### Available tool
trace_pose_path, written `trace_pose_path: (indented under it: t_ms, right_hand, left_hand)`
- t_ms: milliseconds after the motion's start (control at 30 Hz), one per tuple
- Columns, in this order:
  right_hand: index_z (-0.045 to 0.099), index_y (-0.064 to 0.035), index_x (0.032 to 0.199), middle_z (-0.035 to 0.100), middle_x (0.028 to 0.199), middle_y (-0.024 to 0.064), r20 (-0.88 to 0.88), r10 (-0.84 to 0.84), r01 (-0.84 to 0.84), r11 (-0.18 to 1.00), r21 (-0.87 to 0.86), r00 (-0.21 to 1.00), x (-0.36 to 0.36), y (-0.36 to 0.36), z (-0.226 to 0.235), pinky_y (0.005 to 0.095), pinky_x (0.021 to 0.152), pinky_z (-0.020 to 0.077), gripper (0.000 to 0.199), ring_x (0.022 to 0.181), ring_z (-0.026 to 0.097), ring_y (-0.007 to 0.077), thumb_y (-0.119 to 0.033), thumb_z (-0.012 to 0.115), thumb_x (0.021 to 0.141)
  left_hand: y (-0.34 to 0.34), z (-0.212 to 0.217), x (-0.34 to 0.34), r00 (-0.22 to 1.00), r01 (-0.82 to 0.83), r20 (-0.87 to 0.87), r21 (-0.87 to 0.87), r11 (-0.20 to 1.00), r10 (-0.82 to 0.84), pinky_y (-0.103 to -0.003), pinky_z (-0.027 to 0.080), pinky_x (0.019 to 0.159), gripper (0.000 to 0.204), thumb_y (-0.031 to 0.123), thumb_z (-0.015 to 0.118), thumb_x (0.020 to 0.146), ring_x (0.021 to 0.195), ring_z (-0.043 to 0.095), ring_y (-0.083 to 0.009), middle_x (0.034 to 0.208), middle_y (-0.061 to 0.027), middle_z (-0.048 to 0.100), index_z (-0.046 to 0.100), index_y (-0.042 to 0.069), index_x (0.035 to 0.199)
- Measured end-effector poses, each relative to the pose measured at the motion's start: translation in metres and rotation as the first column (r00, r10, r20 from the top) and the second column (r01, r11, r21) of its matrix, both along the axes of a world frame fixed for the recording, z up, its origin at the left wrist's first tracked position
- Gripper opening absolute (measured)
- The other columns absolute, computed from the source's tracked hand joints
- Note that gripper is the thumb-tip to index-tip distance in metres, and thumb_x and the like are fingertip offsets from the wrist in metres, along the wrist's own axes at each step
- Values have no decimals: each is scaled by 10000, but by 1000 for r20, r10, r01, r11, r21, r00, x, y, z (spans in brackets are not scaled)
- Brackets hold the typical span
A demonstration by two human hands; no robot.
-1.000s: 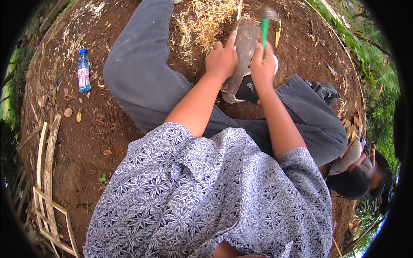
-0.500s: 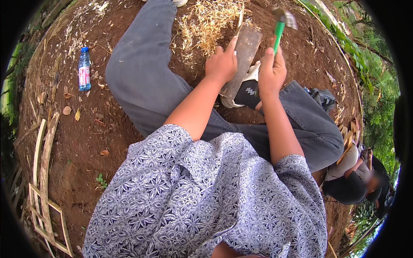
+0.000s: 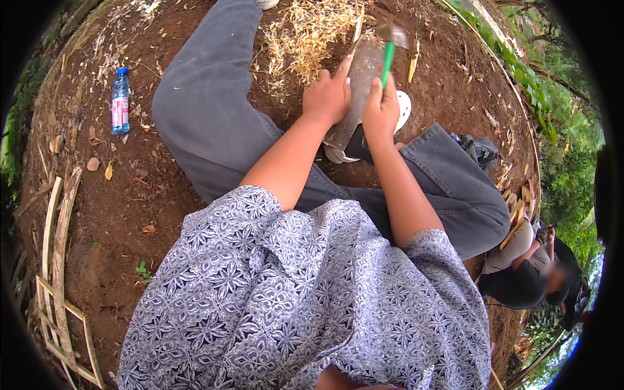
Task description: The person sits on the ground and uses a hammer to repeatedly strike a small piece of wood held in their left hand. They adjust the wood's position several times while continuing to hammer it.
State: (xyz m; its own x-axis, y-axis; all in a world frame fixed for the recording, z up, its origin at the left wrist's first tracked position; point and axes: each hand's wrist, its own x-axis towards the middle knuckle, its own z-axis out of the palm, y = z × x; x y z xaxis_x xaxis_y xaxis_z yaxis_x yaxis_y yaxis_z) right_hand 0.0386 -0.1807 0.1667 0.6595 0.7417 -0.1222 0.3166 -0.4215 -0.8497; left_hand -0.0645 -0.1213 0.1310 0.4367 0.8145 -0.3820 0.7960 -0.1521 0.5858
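I sit on bare red earth with my legs in grey trousers stretched out. My left hand (image 3: pixel 328 97) grips the side of a flat grey-brown slab of bamboo or wood (image 3: pixel 362 81) that stands slanted between my legs. My right hand (image 3: pixel 381 114) is closed around the green handle of a small hammer-like tool (image 3: pixel 389 55), whose metal head sits above the slab's top end. A white sandal (image 3: pixel 403 110) shows just behind my right hand.
A pile of dry straw-like shavings (image 3: pixel 312 29) lies beyond the slab. A plastic water bottle (image 3: pixel 120 101) lies on the soil at left. Split bamboo strips (image 3: pixel 55 273) lie at lower left. Another person (image 3: pixel 533 273) sits at right beside cut bamboo pieces (image 3: pixel 517 205).
My right hand has swung the green-handled tool up and back near the slab's top. My left hand has kept its hold on the slab.
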Motion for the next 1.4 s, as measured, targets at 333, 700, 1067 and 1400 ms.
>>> trace_pose_path:
  t_ms: [333,700,1067,1400]
  right_hand:
    - [542,-26,1476,720,1115,136,47,85,-83,995,-47,995,-4,16,13,318,896,521,422,1049,669,175,-183,557,1085]
    - [527,-37,1506,589,855,-29,-117,-3,-6,997,-80,993,16,9,-5,217,609,426,421,696,499,21,-138,519,1097]
    - [588,-57,1459,587,821,-50,-276,-33,43,999,29,961,5,24,25,210,577,393,397,655,474,11,-207,554,1094]
    - [665,-9,1078,620,788,7,-7,-23,21,976,-217,1000,86,45,27,299,622,488,490,679,599,115,-437,815,893]
  left_hand:
    - [3,1,-3,1000,0,9,-19,1000,0,-550,557,855,578,327,423,1074,930,687,-422,1096,-220,614,274,372,1631]
    - [-3,0,-1,1000,20,18,-1,1000,-20,-553,562,819,578,322,428,1070,907,691,-431,1078,-233,619,281,358,1628]
    - [2,-5,-7,1000,7,5,-1,1000,-7,-553,565,857,583,341,405,1080,924,692,-431,1093,-222,624,254,369,1642]
    - [31,4,-22,994,106,10,-97,990,-105,-547,542,897,590,311,372,1084,997,685,-430,1127,-230,664,216,336,1653]
